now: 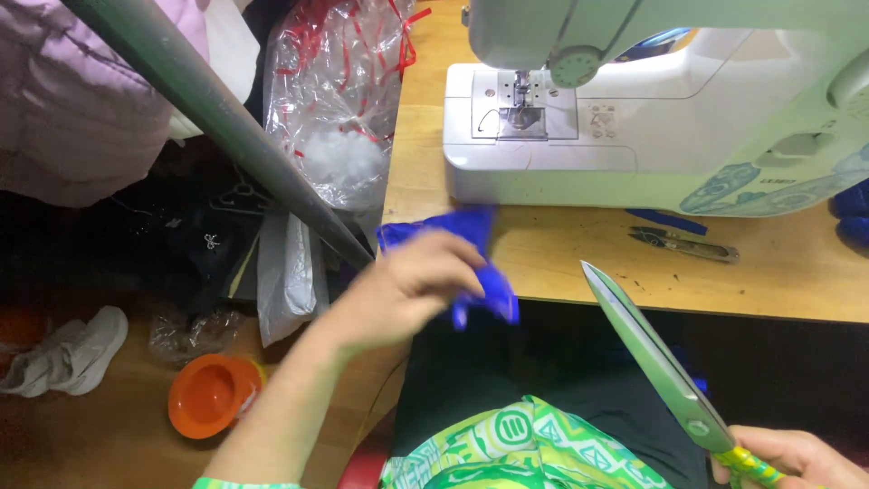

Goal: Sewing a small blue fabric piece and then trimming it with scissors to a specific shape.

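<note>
From the head view, the white sewing machine sits on a wooden table, and everything else can be placed from it. Just in front of the machine's left end, at the table's near edge, the left hand has its fingers curled together and pinched on a piece of blue cloth; the cloth bunches under the fingertips and hangs a little over the edge. Well in front of the machine's right half, low by the person's lap, the right hand grips the yellow-green handles of large scissors, fingers wrapped round them, though part of the hand is cut off by the frame. The long blades lie together and point up towards the machine, apart from the cloth. Directly in front of the machine's base lie small thread snips beside a narrow blue strip. To the machine's left, off the table, a clear plastic bag with red ribbon leans by a grey pole. Further left, on the floor, rest an orange bowl and a pale shoe.
</note>
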